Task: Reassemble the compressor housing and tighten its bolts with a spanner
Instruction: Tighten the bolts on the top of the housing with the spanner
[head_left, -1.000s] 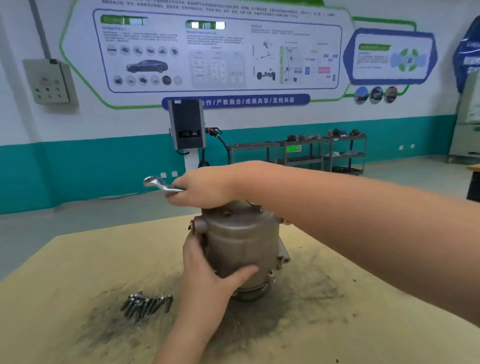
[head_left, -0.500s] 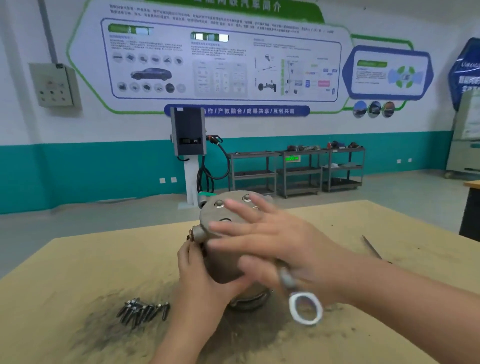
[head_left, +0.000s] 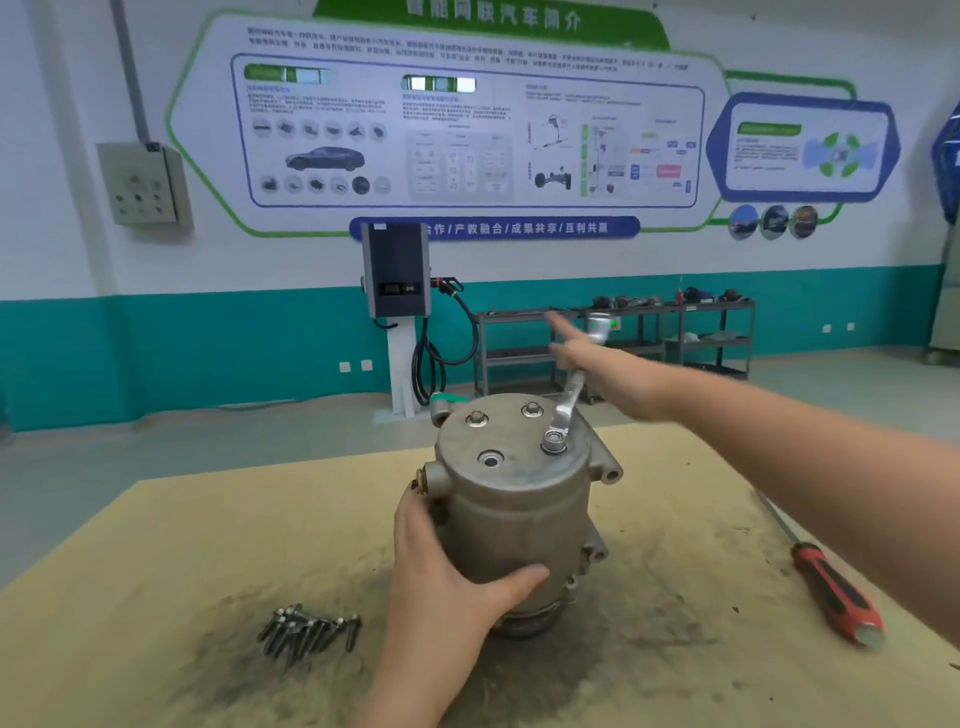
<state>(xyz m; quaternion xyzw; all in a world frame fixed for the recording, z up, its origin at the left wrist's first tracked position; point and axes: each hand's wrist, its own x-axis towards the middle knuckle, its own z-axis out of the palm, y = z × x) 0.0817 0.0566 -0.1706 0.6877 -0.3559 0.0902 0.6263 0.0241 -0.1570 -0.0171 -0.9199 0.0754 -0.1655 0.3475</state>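
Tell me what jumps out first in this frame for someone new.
The grey compressor housing standing upright mid-table, left hand gripping its side. On its top, a spanner sits on the near-right bolt, with the blurred right hand at its handle. A pile of loose bolts lies front left, a red-handled screwdriver at far right.

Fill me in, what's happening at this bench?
A person is bolting up a compressor standing upright on the table. The left hand grips its side. The right hand works a spanner whose ring end sits on a top bolt, fingers blurred. Spare bolts lie left; a screwdriver lies right.
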